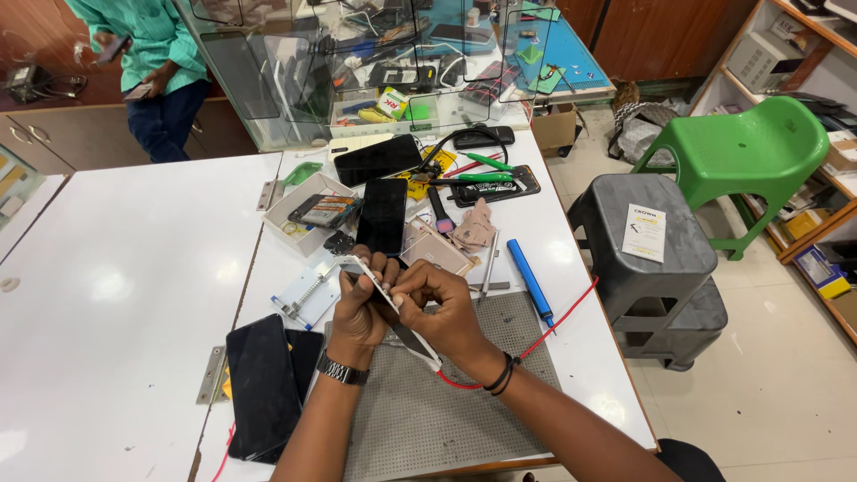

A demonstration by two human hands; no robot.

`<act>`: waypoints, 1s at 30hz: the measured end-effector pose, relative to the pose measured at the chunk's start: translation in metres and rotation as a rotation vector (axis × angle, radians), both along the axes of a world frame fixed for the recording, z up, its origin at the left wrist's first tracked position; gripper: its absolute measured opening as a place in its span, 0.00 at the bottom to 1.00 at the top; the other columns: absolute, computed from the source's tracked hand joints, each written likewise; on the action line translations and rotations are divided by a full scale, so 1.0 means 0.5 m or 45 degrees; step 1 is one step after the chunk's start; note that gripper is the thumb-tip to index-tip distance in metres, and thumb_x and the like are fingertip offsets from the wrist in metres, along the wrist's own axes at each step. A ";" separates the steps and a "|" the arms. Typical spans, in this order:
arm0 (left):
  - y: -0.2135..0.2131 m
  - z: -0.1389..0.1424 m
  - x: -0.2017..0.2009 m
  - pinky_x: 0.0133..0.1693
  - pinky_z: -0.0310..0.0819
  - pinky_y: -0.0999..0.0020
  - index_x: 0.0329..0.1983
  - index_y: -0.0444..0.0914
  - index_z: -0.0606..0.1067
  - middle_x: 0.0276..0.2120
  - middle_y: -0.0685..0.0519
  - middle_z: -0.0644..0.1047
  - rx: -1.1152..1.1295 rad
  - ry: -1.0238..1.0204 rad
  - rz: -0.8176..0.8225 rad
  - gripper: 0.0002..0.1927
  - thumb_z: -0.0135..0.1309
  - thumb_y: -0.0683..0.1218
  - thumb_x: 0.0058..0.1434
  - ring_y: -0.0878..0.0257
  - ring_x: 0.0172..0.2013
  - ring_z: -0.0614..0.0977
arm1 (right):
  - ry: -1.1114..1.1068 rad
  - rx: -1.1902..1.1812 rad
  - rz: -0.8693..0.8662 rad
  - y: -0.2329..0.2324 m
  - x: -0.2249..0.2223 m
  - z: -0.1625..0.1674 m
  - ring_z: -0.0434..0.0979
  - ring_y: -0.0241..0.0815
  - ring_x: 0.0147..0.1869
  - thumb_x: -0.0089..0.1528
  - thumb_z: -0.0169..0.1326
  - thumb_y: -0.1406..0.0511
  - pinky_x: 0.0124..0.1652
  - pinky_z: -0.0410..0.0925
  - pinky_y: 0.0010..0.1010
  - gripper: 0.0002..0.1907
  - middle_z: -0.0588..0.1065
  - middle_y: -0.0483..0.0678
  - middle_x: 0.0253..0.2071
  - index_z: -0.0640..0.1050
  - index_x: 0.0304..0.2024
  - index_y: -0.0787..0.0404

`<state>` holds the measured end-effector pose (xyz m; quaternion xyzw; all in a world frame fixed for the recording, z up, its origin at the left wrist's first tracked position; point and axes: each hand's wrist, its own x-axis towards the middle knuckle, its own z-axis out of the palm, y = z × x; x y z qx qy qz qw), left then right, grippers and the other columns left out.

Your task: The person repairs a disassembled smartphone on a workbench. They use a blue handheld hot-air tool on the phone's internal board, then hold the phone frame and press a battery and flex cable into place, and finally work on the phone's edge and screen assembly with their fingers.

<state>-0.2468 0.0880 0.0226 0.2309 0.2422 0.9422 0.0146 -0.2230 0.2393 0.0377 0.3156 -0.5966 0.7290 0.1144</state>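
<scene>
The white table (107, 295) lies bare to the left, open for a hand to pass; two dark phones (268, 379) block its near left corner by the grey mat (446, 402); ahead, a small white box (308, 212), a black phone (384, 216) and scattered tools crowd the way; a blue tool (530, 281) and red wire (562, 317) hem the right; grey stools (647, 259) stand beyond the edge.

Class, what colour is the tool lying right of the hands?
Blue tool, clearest in the head view.

A white-edged phone (390, 310) with a dark face sits tilted at the frame's centre, above a grey perforated mat (446, 402).
</scene>
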 end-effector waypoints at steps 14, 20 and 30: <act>0.001 0.003 0.003 0.37 0.70 0.76 0.41 0.41 0.68 0.30 0.58 0.70 0.007 -0.001 0.009 0.23 0.73 0.46 0.55 0.66 0.35 0.73 | 0.023 0.052 -0.034 0.002 0.000 0.008 0.70 0.25 0.32 0.63 0.58 0.72 0.32 0.66 0.19 0.02 0.74 0.44 0.37 0.77 0.37 0.66; 0.001 0.005 0.005 0.37 0.70 0.75 0.41 0.41 0.68 0.29 0.58 0.70 -0.001 -0.018 0.022 0.23 0.73 0.46 0.54 0.65 0.34 0.73 | 0.015 0.062 -0.047 0.000 0.001 0.005 0.70 0.25 0.32 0.62 0.58 0.72 0.32 0.66 0.18 0.02 0.75 0.43 0.37 0.77 0.36 0.66; -0.001 0.004 0.005 0.38 0.70 0.75 0.40 0.42 0.68 0.29 0.58 0.69 -0.005 -0.019 0.030 0.23 0.74 0.46 0.54 0.66 0.34 0.73 | 0.017 0.067 -0.061 -0.004 0.002 0.005 0.70 0.25 0.32 0.62 0.58 0.71 0.32 0.67 0.18 0.02 0.75 0.43 0.37 0.77 0.36 0.65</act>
